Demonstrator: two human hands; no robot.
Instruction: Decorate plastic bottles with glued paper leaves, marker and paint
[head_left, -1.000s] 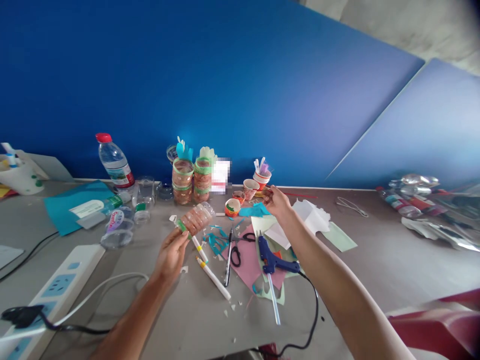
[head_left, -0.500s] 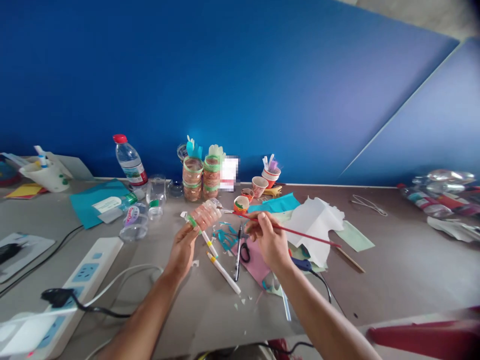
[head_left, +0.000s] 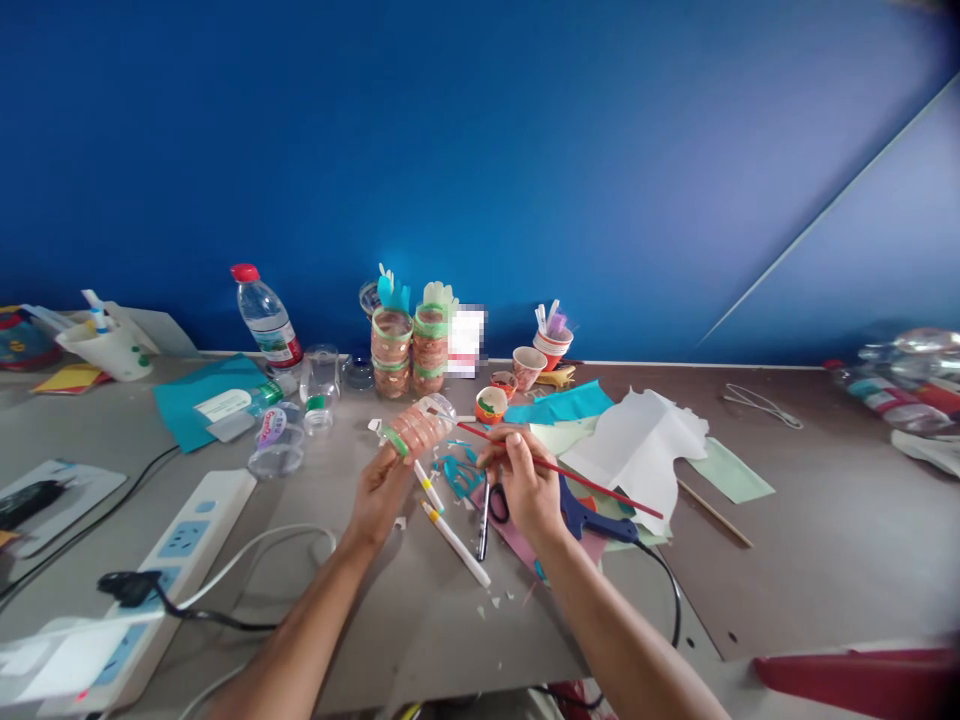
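My left hand [head_left: 379,487] is closed on the green-banded end of a clear plastic bottle piece [head_left: 421,428], partly coated in reddish-brown. The piece is tilted, its clear end pointing up and right. In my right hand [head_left: 523,477] is a long red-handled paintbrush [head_left: 581,473], pinched between thumb and fingers. Its tip reaches the bottle piece's side near the clear end. Just beyond my right hand stands a small orange paint cup [head_left: 491,404] with green inside. Below the bottle piece lie white markers [head_left: 456,546], a black pen [head_left: 483,530] and blue paper scraps [head_left: 459,474].
Behind are painted bottle holders [head_left: 392,350], paper cups [head_left: 529,368] and a red-capped bottle [head_left: 268,318]. A power strip [head_left: 176,560] with cables lies left. On the right are white paper [head_left: 637,445], a blue glue gun [head_left: 592,515] and a wooden stick [head_left: 716,513].
The brush tip has moved from beside the bottle piece's end onto its side. The glue gun shows more now beside my right hand. The whole view has shifted slightly.
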